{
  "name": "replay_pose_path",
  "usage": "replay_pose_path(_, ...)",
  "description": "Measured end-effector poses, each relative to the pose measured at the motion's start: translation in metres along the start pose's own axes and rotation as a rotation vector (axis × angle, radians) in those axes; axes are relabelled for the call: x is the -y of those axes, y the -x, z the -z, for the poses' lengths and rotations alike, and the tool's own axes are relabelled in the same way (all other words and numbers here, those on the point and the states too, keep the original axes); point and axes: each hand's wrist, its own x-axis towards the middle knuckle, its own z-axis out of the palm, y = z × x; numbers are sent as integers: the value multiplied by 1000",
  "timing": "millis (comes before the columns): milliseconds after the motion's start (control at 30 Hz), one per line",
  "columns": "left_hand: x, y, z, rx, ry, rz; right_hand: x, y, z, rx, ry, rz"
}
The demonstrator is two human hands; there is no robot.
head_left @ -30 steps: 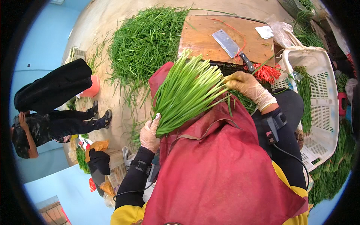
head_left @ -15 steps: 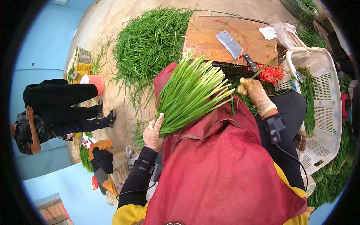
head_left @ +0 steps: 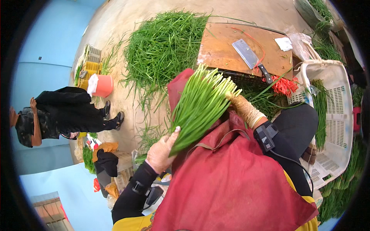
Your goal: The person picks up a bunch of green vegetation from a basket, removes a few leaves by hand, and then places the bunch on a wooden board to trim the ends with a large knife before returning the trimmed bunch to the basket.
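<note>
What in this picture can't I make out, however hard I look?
All in the head view:
Left hand: most fingers, hidden behind the green bunch.
Right hand: its exact grip, covered by its own back and the bunch.
Bystander: part of the head, cut off by the picture's dark edge.
Greens at far right: single stems, too small to count.

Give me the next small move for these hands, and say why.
Probably the right hand should pat the pale stem ends level: they look staggered, it is right beside them, and the left hand holds the green bunch lower down.
</note>
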Motion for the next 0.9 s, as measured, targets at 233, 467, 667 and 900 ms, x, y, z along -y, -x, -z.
replay_pose_path(233,36,-12,102,319,258,-300,-5,-40,-9,-49,-349,117)
replay_pose_path(467,78,-158,100,-120,509,-163,2,-53,-11,-121,-519,91)
replay_pose_path(667,32,-225,61,-250,42,-274,19,-54,-14,-90,-542,175)
replay_pose_path(900,-16,-211,75,-65,471,-272,47,-42,-32,76,-583,177)
